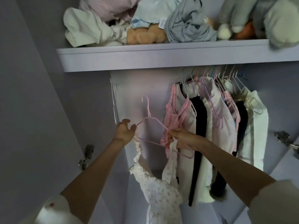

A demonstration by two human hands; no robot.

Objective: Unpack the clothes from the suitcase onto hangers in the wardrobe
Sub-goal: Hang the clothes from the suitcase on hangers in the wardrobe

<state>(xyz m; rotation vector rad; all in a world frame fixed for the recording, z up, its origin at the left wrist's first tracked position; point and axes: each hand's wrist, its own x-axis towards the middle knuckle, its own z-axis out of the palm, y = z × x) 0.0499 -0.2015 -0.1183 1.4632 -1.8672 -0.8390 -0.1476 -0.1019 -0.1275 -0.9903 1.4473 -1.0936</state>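
A pink wire hanger [152,122] hangs free in front of the wardrobe's back wall, held up between my hands. My left hand [124,131] pinches the hanger's left shoulder together with one frilly strap of a white patterned dress [158,196]. My right hand [176,138] grips the dress's other strap at the hanger's right shoulder. The dress droops below both hands. The suitcase is out of view.
Several clothes on pink and white hangers [215,110] fill the right part of the rail [215,73]. The shelf [161,57] above carries crumpled clothes and plush toys [145,36]. Door hinges [85,156] sit on both sides.
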